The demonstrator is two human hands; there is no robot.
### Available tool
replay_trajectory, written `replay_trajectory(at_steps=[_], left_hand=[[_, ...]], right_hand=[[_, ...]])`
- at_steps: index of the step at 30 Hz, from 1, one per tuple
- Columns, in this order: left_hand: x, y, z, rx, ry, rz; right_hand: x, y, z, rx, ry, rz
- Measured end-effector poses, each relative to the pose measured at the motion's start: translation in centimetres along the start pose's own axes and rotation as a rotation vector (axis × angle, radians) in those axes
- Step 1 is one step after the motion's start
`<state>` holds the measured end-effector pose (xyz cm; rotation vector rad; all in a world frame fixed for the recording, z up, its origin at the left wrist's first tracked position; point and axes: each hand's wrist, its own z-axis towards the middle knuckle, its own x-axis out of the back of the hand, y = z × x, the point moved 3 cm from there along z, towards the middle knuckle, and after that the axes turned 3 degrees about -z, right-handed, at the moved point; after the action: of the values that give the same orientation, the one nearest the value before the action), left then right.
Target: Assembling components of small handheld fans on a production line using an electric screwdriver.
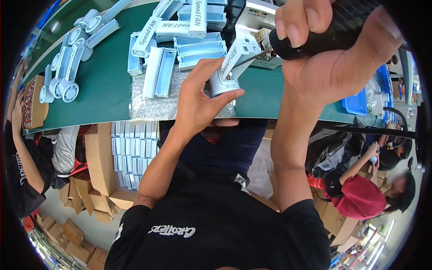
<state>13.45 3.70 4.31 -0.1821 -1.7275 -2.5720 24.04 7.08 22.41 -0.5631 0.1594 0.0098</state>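
Note:
My left hand [200,92] is closed around the round base of a light blue plastic fan part [237,56], holding it tilted over the front edge of the green table. In my right hand [328,58] is a black electric screwdriver [315,42], gripped around its body. Its thin bit slants down to the left and reaches into the part near the round base; whether it meets a screw is too small to tell. Behind them stands a grey-white machine [256,22], partly hidden by the screwdriver and the part.
Light blue housings [200,49] are piled on the green table [105,90] and bubble wrap [153,101]. Assembled pieces with round ends [69,90] lie at the left. A blue tray [355,103] is at the right. A carton of housings [135,153] stands below. Other people work on both sides.

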Motion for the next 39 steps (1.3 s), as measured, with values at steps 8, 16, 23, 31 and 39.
replay_trajectory(at_steps=[8, 16, 23, 31, 39], left_hand=[[-0.3, 0.3, 0.3, -0.032, -0.018, 0.046], [-1.0, 0.0, 0.4, -0.042, -0.085, 0.039], [-0.4, -0.8, -0.1, 0.079, -0.063, -0.037], [-0.3, -1.0, -0.1, 0.093, -0.075, -0.066], [-0.4, -0.4, -0.1, 0.109, -0.088, -0.071]], right_hand=[[-0.1, -0.6, -0.2, 0.024, 0.026, -0.052], [4.9, -1.0, 1.6, 0.098, 0.098, -0.172], [7.8, 2.1, 3.3, 0.117, 0.11, -0.119], [7.7, 3.4, 2.5, 0.108, -0.025, -0.051], [7.1, 2.1, 2.4, 0.058, 0.046, -0.126]])
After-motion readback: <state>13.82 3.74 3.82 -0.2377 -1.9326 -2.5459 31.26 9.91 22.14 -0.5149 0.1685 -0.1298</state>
